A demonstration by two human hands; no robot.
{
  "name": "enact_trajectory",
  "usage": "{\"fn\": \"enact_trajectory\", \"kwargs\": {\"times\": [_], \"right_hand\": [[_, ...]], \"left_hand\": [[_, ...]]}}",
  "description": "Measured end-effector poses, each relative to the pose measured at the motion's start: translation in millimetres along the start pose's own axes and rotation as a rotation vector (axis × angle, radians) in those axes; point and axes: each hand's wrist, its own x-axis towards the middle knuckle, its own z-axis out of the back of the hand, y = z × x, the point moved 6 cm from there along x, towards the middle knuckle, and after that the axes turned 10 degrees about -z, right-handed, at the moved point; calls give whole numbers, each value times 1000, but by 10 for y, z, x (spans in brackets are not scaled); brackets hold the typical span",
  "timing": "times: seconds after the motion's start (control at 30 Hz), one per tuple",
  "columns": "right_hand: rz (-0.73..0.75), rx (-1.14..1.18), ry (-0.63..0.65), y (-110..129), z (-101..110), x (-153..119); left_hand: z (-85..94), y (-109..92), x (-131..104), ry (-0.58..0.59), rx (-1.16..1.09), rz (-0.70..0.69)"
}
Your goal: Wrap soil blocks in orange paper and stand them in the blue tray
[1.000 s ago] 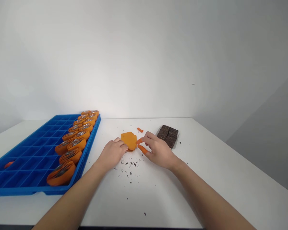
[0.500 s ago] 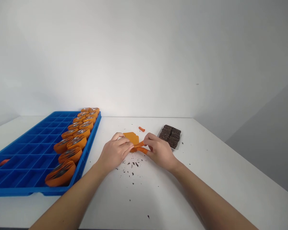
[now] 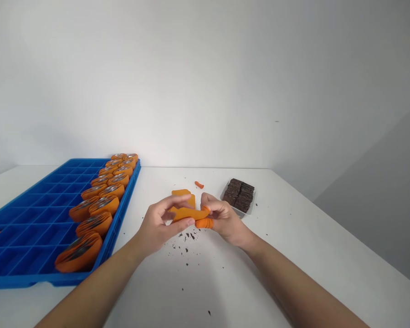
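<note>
Between my two hands, raised a little over the table, is a soft orange strip (image 3: 186,213) that looks flat on the left and curled at its right end. My left hand (image 3: 159,224) grips it with the thumb below and the fingers above. My right hand (image 3: 227,221) pinches the right end, where a ridged orange roll (image 3: 205,223) shows under the fingers. Whether roll and strip are one piece I cannot tell. Just behind lie flat orange pieces (image 3: 186,193), partly covered by my left fingers. Farther back rests a small orange tube-like piece (image 3: 199,184).
At left stands a blue compartment tray (image 3: 48,279); its right side holds several folded orange bundles (image 3: 80,253) with dark or silvery middles. A clear container (image 3: 253,205) with dark brown ridged blocks (image 3: 238,195) sits behind my right hand. Dark crumbs (image 3: 187,249) dot the white table (image 3: 164,291).
The orange strip has come up off the table and turned its broad side to view. My left hand has gone from pressing flat on it to gripping it from above and below.
</note>
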Motion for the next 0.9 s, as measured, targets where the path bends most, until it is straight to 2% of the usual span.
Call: {"fn": "enact_trajectory", "kwargs": {"times": [0.07, 0.17, 0.27, 0.4, 0.47, 0.6, 0.7, 0.8, 0.9], "right_hand": [[-8, 28, 19, -21, -21, -4], [15, -40, -8, -14, -6, -12], [69, -263, -67, 46, 17, -33], [175, -565, -81, 133, -15, -78], [221, -656, -89, 153, -19, -94], [260, -779, -136, 217, 57, -114], [237, -935, -155, 364, 172, -143], [178, -1136, -177, 575, 353, -171], [124, -1241, -248, 758, 632, -164]], "left_hand": [[-38, -35, 5, 64, 11, -49], [-44, -115, 28, 120, 169, -247], [-17, -135, 34, 127, 356, -416], [-33, -142, 43, 160, 446, -537], [-40, -169, 54, 135, 466, -577], [-36, -161, 74, 77, 484, -547], [-20, -99, 62, 73, 478, -479], [19, -45, 42, 51, 446, -429], [43, -12, 38, 42, 431, -408]]}}
